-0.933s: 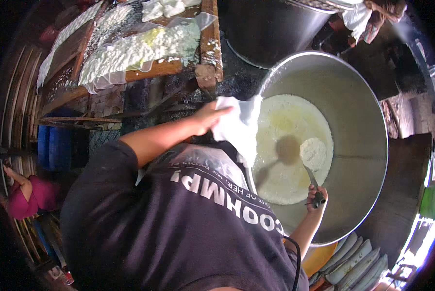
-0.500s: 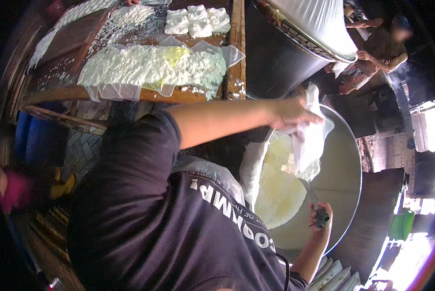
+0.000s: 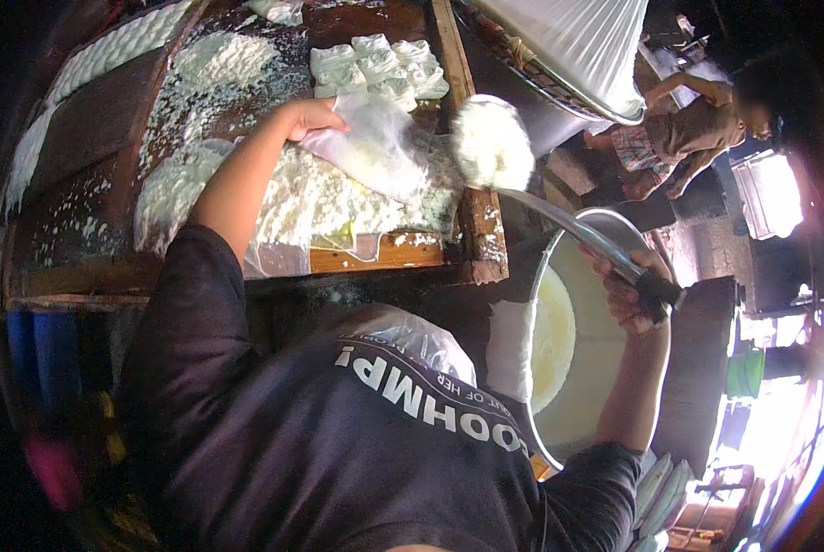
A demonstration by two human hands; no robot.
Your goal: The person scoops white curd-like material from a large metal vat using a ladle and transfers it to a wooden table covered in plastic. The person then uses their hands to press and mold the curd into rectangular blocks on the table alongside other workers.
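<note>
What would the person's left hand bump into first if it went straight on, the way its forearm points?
Probably the white bundles on the wooden table, just beyond the left hand and its white cloth, though depth is hard to judge.

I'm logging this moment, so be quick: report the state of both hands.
Left hand: closed, holding a thin white cloth.
Right hand: closed, holding a ladle by its handle, with white mass in its bowl.

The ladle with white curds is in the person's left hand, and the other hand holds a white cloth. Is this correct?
Not the left hand: in the head view, the right hand holds the ladle with white curds; the other holds a white cloth.
</note>
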